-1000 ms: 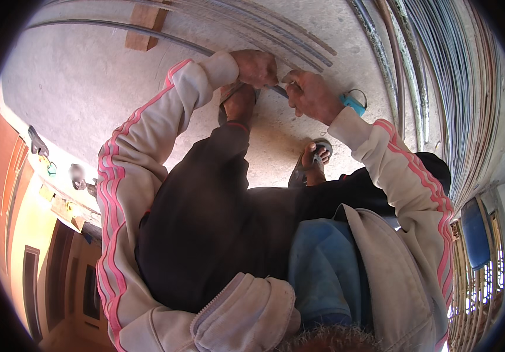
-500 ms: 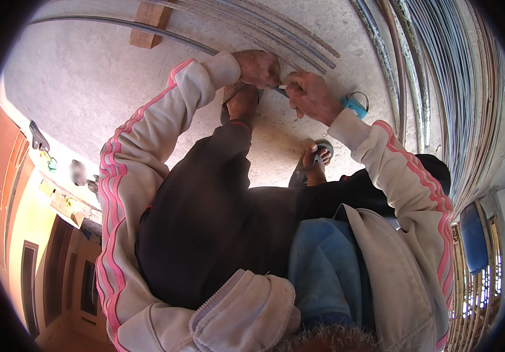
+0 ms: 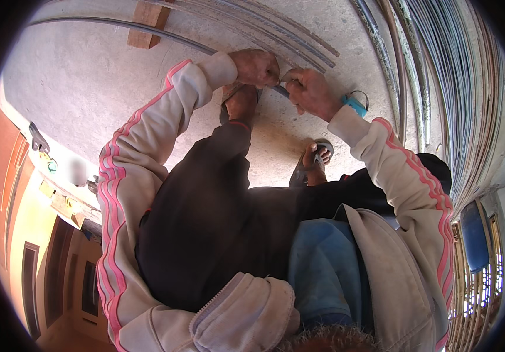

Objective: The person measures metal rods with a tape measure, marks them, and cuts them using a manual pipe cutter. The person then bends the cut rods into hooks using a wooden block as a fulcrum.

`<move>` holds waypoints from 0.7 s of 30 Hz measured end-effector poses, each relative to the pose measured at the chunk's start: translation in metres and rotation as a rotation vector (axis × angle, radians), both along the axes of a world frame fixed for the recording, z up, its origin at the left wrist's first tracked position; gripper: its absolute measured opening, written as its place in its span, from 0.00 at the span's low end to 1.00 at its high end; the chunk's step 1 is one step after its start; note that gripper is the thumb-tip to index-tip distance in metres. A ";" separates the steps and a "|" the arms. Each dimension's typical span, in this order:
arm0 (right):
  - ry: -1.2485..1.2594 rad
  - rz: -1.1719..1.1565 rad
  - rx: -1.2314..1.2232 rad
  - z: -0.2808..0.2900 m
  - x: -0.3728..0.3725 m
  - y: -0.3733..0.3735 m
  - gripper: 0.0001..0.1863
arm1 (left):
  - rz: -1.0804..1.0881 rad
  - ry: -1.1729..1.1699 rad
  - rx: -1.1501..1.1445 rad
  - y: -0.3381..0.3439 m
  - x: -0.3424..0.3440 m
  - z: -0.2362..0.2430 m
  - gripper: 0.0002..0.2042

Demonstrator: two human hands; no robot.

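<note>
A long dark rod (image 3: 185,41) curves in from the upper left and runs beneath my left hand (image 3: 255,67). That hand is closed in a fist over it, just above my sandalled left foot (image 3: 242,105). My right hand (image 3: 314,95) is closed too, thumb and finger pinched together close against the left. A tiny pale piece (image 3: 282,84) shows between the two hands; its kind is too small to tell. Below it, a short stretch of the rod shows between my hands. Next to my right wrist lies a small turquoise object (image 3: 355,105) with a dark loop.
Under the rod sits a wooden block (image 3: 141,40) on the concrete floor. Several loose ribbed bars (image 3: 299,47) lie beyond my hands. At the right are thick pipes (image 3: 376,47) and a large bundle of thin rods (image 3: 452,76). My right foot (image 3: 317,158) is nearer my body.
My right hand has shifted slightly and its fingers have curled in tighter. My left hand has moved a touch to the left. The rod and the turquoise object look unmoved.
</note>
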State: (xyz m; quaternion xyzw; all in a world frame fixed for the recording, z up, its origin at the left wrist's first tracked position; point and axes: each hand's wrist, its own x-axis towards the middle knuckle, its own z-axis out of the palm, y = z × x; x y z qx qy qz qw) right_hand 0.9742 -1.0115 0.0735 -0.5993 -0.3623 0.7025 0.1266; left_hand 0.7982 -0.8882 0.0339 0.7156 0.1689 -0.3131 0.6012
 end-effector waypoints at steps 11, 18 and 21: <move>0.068 -0.063 -0.057 0.007 -0.003 -0.001 0.11 | 0.029 -0.159 0.058 -0.002 -0.005 -0.005 0.16; 0.040 -0.071 -0.102 0.021 -0.004 0.001 0.10 | 0.019 -0.142 0.060 0.001 -0.003 0.002 0.16; -0.034 -0.121 -0.095 0.020 -0.001 0.001 0.10 | -0.009 -0.066 0.045 0.003 0.002 0.007 0.16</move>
